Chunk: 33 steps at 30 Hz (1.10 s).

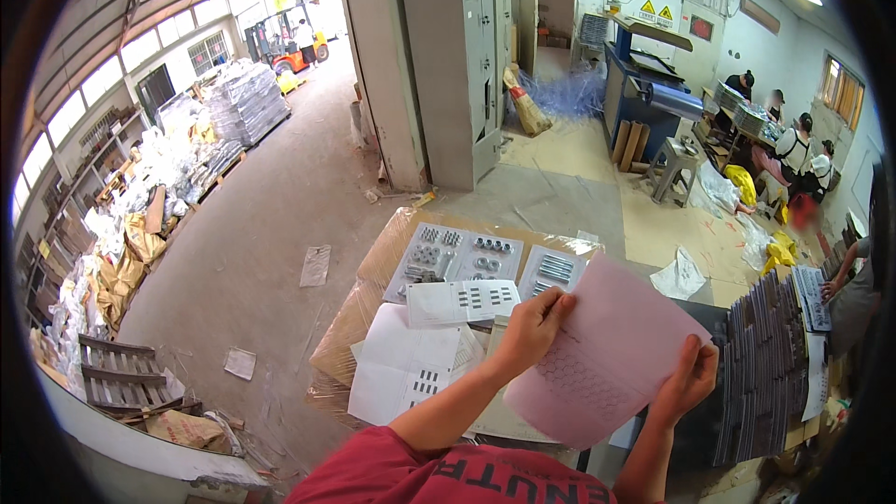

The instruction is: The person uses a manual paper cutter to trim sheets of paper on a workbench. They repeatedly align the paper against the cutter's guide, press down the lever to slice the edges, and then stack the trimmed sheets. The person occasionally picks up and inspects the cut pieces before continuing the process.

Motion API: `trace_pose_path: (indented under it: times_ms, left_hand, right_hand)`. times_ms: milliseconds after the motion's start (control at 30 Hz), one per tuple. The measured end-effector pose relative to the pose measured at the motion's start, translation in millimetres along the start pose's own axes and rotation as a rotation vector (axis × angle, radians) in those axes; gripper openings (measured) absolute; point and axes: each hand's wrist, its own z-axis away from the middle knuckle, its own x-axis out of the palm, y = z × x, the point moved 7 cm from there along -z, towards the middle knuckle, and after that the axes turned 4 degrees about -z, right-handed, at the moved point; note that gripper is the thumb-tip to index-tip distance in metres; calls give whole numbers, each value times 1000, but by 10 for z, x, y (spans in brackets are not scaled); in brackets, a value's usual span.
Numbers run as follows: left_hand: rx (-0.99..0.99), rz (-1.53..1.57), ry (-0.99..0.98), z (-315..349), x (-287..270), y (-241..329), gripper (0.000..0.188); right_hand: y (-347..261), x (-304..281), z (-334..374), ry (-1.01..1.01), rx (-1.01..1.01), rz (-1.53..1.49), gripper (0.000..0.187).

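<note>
A pink paper sheet (607, 345) with a faint honeycomb pattern is stretched between my two hands, tilted above the near side of a wrapped stack. My left hand (534, 329) pinches its left edge. At its lower right edge, my right hand (686, 381) grips it with the thumb on top. Under and beyond the sheet lie a printed white card (464, 302) with dark marks and an open white paper (401, 364). Clear blister trays of metal hardware (452, 257) sit behind them, and another tray (551, 273) of rod-like parts lies near the pink sheet's upper edge.
The plastic-wrapped cardboard stack (350, 336) carries these things. Tall piles of dark flat sheets (761, 383) stand at right, beside another person's hand (831, 289). A grey locker (443, 65) rises ahead. Wrapped pallets (238, 103) and a forklift (285, 42) are far left; seated people work far right.
</note>
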Motion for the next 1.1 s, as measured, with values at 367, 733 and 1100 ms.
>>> trace_pose_path:
  times_ms: [367, 733, 1100]
  left_hand:
    - [-133, -64, -69, -31, 102, -221, 29]
    - [-129, 167, -108, -95, 461, -222, 26]
    - [-183, -104, -226, -455, 508, -929, 23]
  right_hand:
    - [220, -70, -39, 151, 42, -61, 22]
    - [570, -340, 163, 201, 200, -129, 24]
    - [1346, -360, 792, 57, 674, -229, 24]
